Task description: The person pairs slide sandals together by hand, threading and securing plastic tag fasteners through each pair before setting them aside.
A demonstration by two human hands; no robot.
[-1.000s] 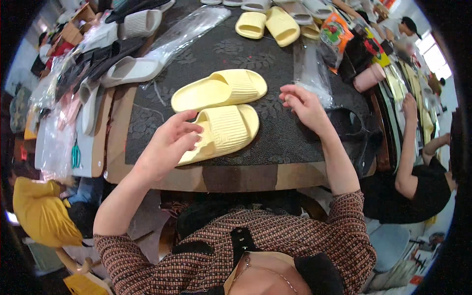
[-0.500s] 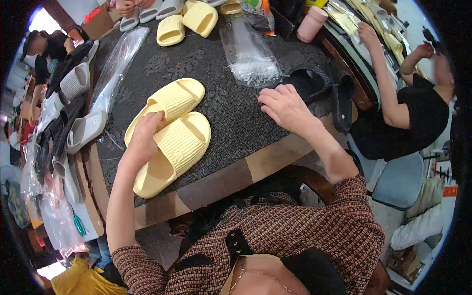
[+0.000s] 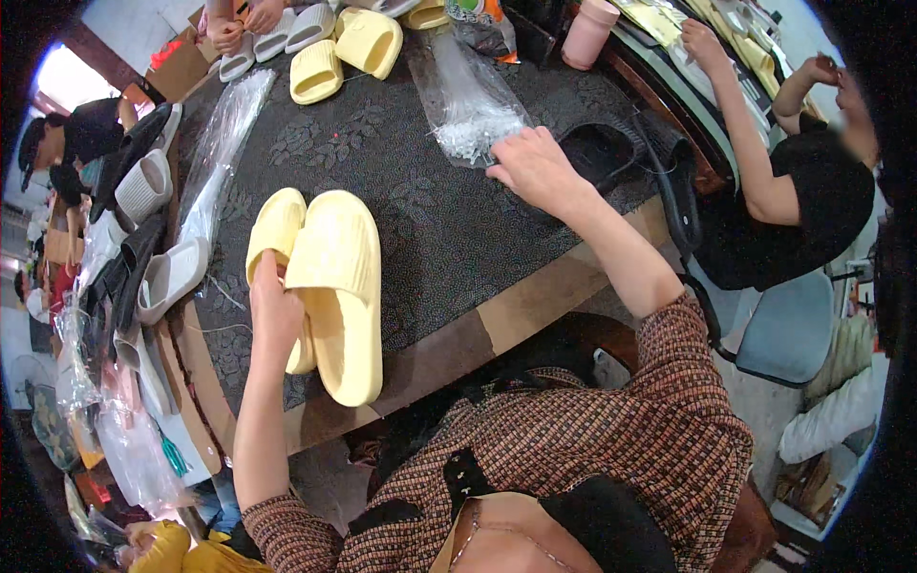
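Note:
My left hand (image 3: 275,310) grips a pair of pale yellow ribbed slippers, its fingers inside the left slipper (image 3: 277,222) by the strap. The right slipper (image 3: 334,258) overlaps its mate, and both tilt up with their toes pointing away from me. Across the dark patterned table, my right hand (image 3: 540,170) has its fingers bent at the near end of a clear plastic bag (image 3: 457,84). White, thin plastic bits (image 3: 476,137) bunch at that end, against the fingertips. What the fingertips pinch is hidden.
Black slippers (image 3: 607,148) lie right of my right hand. Another yellow pair (image 3: 349,55) sits at the back, near another person's hands (image 3: 244,27). A long clear bag (image 3: 222,153) and grey slippers (image 3: 174,277) line the left. A pink bottle (image 3: 590,33) stands back right; a co-worker (image 3: 783,205) sits right.
My left hand has lifted and turned the yellow slippers so they point more straight away from me. The right hand has moved left from beside the black slippers to the white plastic bits.

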